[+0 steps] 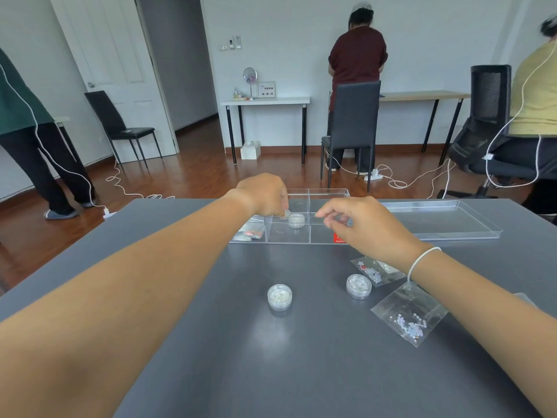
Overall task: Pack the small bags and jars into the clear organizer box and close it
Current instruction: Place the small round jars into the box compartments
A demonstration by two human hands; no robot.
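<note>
The clear organizer box (329,192) lies open at the far middle of the grey table (211,342). Small bags (250,232) lie in its left compartment and a small jar (297,220) stands in a middle one. My left hand (262,195) reaches into the box, fingers closed on a small whitish jar (285,213) beside that one. My right hand (360,226) hovers over the box's right end with thumb and fingers pinched; what they hold, if anything, is unclear. On the table stand two jars (279,297) (358,286), and two bags (376,271) (411,316) lie under my right forearm.
The box's clear lid (446,220) lies flat to the right of the box. Beyond the table, people stand and sit at other desks, with chairs and white cables on the wooden floor.
</note>
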